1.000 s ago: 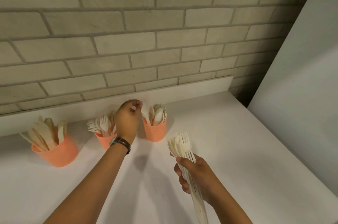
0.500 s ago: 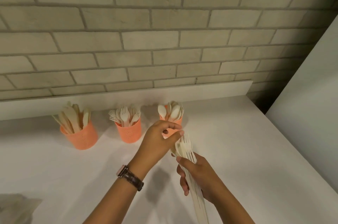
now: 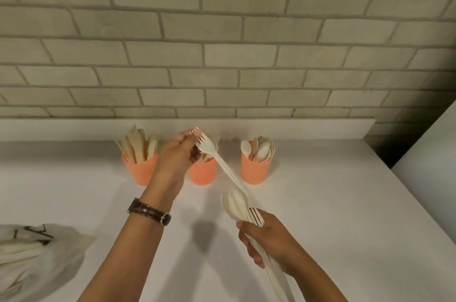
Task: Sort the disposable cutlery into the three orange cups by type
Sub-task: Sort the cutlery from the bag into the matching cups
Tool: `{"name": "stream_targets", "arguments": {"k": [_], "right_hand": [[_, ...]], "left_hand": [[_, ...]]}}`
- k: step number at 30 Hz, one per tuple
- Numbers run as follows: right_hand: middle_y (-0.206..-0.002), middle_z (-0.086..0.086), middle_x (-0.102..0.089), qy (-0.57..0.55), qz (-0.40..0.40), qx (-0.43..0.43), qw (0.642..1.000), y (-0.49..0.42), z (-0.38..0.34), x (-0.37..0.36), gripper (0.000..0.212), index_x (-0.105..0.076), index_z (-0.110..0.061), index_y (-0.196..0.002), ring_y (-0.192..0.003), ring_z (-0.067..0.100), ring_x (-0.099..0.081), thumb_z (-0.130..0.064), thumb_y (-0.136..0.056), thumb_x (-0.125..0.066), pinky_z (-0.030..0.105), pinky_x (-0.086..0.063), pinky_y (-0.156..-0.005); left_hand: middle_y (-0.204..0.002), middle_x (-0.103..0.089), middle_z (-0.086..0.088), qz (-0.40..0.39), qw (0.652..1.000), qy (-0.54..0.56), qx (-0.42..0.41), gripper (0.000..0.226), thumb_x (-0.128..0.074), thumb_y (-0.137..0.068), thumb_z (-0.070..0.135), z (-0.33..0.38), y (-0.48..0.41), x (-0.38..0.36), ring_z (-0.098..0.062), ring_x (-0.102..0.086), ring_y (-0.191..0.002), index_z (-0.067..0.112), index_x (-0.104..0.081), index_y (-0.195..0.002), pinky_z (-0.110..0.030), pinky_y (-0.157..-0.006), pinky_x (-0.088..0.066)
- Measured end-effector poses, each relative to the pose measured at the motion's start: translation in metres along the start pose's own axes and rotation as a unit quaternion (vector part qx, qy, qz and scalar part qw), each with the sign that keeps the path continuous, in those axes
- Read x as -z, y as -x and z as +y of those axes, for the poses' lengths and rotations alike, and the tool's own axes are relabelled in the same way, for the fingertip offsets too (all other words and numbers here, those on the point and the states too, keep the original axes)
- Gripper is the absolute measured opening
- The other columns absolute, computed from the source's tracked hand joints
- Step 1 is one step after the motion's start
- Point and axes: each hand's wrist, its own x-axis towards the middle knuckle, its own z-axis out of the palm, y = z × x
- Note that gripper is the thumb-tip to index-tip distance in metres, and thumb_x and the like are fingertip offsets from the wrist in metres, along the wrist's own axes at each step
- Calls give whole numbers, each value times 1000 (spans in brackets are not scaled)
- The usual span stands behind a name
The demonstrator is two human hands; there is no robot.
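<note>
1. At the front left corner of the tabletop (image 3: 333,203) lies a pale bag (image 3: 37,252). It seems to have more cutlery inside, so I judge that sorting is not finished.
2. The left cup (image 3: 142,171), near the back edge, already holds a bunch of flat knives.
3. The left hand (image 3: 177,156) pinches one fork (image 3: 208,148) by its head between thumb and fingertips. The fork is just above the middle cup, and its handle slants down toward the right hand.
4. The middle cup (image 3: 202,174) is partly hidden behind this hand. This is probably the fork cup, but I cannot tell what is inside.
5. The right cup (image 3: 255,172) is full of spoons.
6. The right hand (image 3: 269,237), above the front middle of the tabletop, has its fingers curled around a bundle (image 3: 235,204) of spoons and at least one fork. These pieces are not yet sorted.
</note>
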Motion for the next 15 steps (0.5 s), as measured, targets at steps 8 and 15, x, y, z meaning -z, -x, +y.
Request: {"name": "stream_targets", "arguments": {"k": [8,15], "right_hand": [[-58,4,-51,-18,10,-17,1000,-12,0,-10,26,-53,3,-109,-38,17,-37,-16,-91,-55,22,-32,-40],[-58,5,-50,-19,23,-14,999,-19,2,-11,26,-54,3,-109,-38,18,-38,-17,-91,-55,23,-32,-41]], "left_hand": [[-69,-64,6,155,979,-51,-122,11,-59,-90,18,16,-24,60,-4,-58,-64,21,-62,-80,-15,-65,-49],[-80,-64,-1,180,963,-158,-125,14,-61,-88,14,-26,-77,45,-16,-60,-77,4,-64,-97,-27,-76,-47]]}}
